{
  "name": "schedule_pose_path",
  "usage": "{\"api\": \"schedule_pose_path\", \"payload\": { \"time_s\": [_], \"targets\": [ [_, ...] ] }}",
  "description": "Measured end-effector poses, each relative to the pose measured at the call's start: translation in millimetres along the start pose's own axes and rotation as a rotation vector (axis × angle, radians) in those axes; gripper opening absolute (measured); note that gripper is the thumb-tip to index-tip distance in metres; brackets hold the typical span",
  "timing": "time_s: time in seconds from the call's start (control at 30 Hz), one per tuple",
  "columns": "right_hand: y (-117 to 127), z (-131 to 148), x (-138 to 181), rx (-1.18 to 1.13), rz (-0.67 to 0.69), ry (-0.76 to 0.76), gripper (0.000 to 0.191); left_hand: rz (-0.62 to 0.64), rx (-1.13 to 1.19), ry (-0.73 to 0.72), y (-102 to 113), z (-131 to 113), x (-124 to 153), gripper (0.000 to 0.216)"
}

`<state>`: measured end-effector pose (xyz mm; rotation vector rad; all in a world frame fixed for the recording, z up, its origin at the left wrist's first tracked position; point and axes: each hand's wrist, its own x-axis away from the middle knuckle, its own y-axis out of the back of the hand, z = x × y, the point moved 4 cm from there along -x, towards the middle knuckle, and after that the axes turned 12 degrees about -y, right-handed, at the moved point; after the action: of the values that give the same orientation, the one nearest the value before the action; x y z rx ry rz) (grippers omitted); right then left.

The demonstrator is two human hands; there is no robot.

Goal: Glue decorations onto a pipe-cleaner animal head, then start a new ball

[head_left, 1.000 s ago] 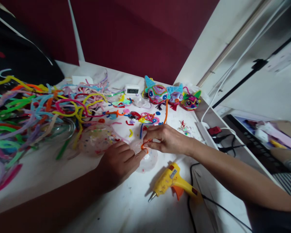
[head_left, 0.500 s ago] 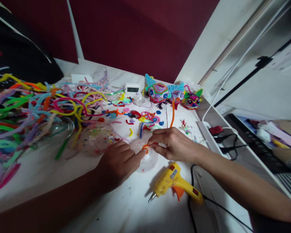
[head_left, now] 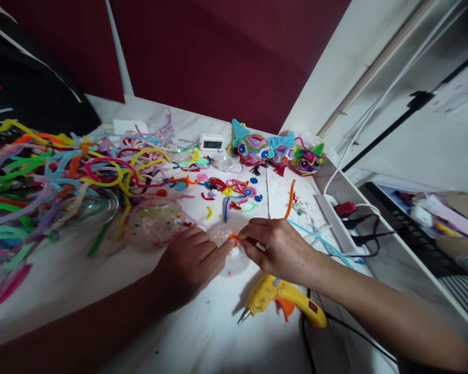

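An orange pipe cleaner has a small bent end lying over a clear plastic dome in front of me. My left hand is closed, its fingertips pinning that bent end against the dome. Pinched fingers of my right hand hold the same pipe cleaner just beside it, and its long free end sticks up behind the hand. The fingers partly hide the bend. Below my right hand lies a yellow hot glue gun, its nozzle pointing toward the lower left.
A tangle of coloured pipe cleaners fills the left side. A second clear dome holds small scraps. Cut pieces, a white digital clock and decorated animal heads stand behind. A power strip runs along the right.
My right hand has shifted slightly right and down, tilting the pipe cleaner's free end to the right. A blue strip right of that hand now shows. My left hand stays put.
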<state>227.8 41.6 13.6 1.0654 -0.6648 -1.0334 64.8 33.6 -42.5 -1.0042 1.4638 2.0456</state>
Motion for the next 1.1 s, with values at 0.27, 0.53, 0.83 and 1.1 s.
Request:
{"api": "schedule_pose_path", "payload": {
  "time_s": [0.27,0.53,0.83,1.1],
  "targets": [
    [-4,12,9,0.173,0.063,-0.098,0.024,0.045,-0.030,-0.009,2,-1,-7,0.018],
    [-12,24,14,0.211,0.056,-0.248,0.020,0.065,-0.051,-0.033,9,-4,-12,0.011],
    [-15,33,22,0.214,0.041,-0.359,0.023,0.039,-0.031,0.043,6,0,-12,0.014],
    [-17,35,27,0.217,0.000,-0.401,0.027,0.032,0.108,0.241,6,13,-13,0.026]
  ]
}}
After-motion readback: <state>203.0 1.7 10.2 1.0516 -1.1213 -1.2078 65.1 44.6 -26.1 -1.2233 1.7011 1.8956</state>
